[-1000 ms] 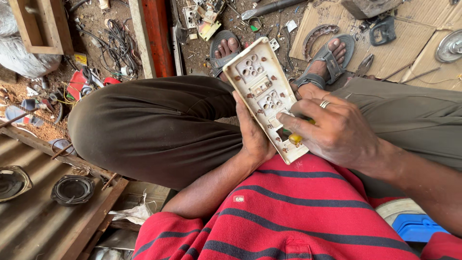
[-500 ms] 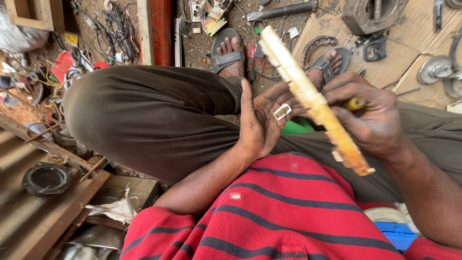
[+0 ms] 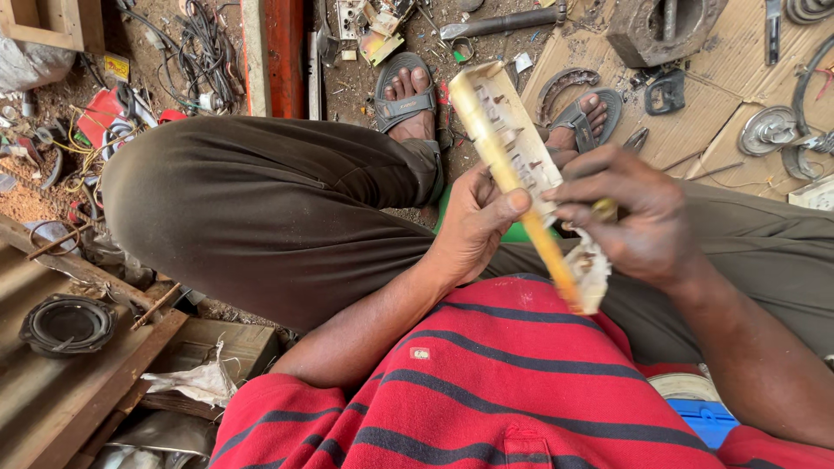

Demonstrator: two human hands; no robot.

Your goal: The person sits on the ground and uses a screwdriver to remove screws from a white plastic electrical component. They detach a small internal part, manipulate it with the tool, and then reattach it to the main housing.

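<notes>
A person sits with one knee raised, in olive trousers [image 3: 261, 217] and a red striped shirt [image 3: 486, 382], two sandalled feet [image 3: 408, 91] on the dirt floor [image 3: 365, 87]. One flattened cardboard sheet [image 3: 704, 104] lies under scattered metal parts. One cream switch board [image 3: 512, 148] is held edge-on above the lap, tilted from upper left to lower right. The left hand [image 3: 473, 226] grips its near edge, thumb pressed on the side. The right hand [image 3: 630, 217] is clenched around its lower part together with what seems a yellow-handled tool [image 3: 605, 208], mostly hidden. One black round ring [image 3: 68, 323] rests on corrugated sheet [image 3: 35, 391].
</notes>
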